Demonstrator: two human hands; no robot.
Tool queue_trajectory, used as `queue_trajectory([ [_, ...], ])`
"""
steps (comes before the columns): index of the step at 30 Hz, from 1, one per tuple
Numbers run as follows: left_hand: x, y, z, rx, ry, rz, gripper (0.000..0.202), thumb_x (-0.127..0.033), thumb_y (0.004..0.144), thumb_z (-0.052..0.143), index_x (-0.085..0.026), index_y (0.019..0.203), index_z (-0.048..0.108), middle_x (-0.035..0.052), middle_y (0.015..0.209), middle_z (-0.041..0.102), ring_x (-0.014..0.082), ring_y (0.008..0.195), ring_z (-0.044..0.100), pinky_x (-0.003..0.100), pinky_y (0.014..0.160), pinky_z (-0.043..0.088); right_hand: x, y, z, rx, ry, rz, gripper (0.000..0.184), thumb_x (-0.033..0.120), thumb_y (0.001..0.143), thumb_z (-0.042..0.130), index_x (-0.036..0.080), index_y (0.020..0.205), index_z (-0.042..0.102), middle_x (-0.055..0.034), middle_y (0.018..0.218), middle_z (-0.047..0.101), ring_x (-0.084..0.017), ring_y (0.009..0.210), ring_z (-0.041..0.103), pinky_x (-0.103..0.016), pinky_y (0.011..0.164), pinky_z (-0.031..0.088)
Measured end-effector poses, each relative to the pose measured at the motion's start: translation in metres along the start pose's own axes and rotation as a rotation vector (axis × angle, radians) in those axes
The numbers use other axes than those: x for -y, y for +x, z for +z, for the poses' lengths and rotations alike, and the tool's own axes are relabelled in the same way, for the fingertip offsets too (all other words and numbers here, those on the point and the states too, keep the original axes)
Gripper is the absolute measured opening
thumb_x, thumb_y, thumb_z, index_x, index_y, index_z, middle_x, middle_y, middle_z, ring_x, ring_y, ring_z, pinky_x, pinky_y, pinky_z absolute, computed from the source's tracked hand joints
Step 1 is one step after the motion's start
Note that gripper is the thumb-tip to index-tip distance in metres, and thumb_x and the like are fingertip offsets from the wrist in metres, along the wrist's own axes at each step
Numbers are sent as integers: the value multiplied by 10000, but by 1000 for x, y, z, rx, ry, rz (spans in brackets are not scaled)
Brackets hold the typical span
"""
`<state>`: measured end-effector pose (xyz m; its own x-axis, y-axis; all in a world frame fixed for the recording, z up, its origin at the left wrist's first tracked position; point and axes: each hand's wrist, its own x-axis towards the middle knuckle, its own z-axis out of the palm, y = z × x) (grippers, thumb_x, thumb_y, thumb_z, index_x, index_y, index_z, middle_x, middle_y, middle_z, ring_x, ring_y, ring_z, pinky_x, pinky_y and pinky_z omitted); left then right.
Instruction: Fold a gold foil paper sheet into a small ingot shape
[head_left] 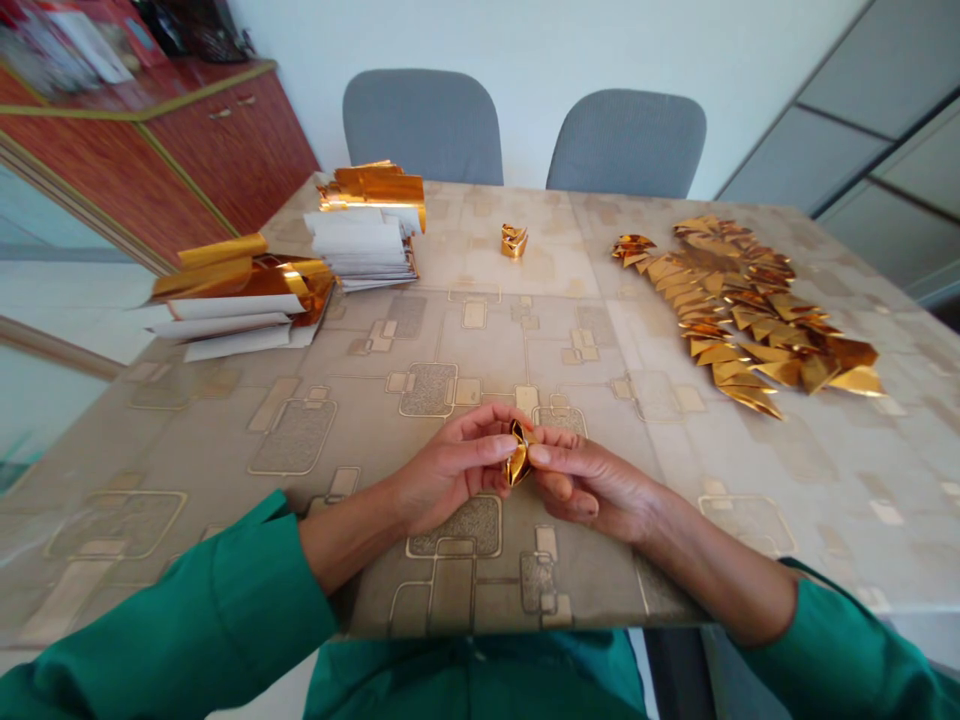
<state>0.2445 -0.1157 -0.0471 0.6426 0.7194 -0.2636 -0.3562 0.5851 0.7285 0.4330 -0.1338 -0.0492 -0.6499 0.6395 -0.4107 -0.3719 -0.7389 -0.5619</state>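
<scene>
Between my hands, above the near edge of the table, is a small folded piece of gold foil paper [517, 455], shaped like a little boat with an opening along its middle. My left hand [457, 465] pinches its left side, thumb on top. On its right side the thumb and fingers of my right hand [585, 475] are closed as well. Farther back on the table stands a small folded gold piece [514, 242], apart from both hands. To the right lie many folded gold paper pieces [720, 340], set in overlapping curved rows.
A patterned cloth [360, 540] covers the table. At the back left are two stacks of gold-and-white paper sheets, a nearer stack [240, 310] and a farther stack [367, 235]. Two grey chairs [424, 125] stand behind the table. A reddish wooden cabinet [225, 150] is at the left.
</scene>
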Motion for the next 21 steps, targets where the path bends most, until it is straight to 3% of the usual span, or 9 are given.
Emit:
queue_trajectory([
  [4, 1, -1, -1, 12, -31, 9, 267, -271, 781, 762, -169, 1007, 665, 8, 830, 614, 79, 639, 576, 168, 556, 491, 1, -1, 0, 11, -24, -1, 278, 313, 748, 801, 172, 799, 567, 106, 450, 528, 0, 297, 256, -128, 316, 156],
  [10, -3, -1, -4, 108, -32, -33, 343, -271, 765, 759, -175, 1080, 664, 42, 930, 637, 101, 703, 601, 202, 615, 533, 2, -3, 2, -1, -34, -43, 262, 315, 754, 788, 170, 826, 582, 112, 447, 512, 1, 297, 250, -132, 326, 159],
  [17, -1, -1, -3, 61, 44, -33, 245, -203, 755, 720, -165, 987, 652, 17, 802, 621, 96, 645, 585, 189, 560, 497, 0, -2, 2, 24, -29, 4, 242, 305, 771, 772, 179, 821, 572, 112, 470, 509, -7, 319, 252, -139, 336, 161],
  [21, -1, 0, -2, 55, 57, -14, 247, -229, 769, 699, -169, 1005, 654, 23, 842, 626, 116, 685, 602, 214, 576, 518, -1, 0, 1, 17, -38, -29, 246, 312, 775, 772, 168, 770, 572, 110, 464, 495, -1, 321, 251, -136, 341, 168],
])
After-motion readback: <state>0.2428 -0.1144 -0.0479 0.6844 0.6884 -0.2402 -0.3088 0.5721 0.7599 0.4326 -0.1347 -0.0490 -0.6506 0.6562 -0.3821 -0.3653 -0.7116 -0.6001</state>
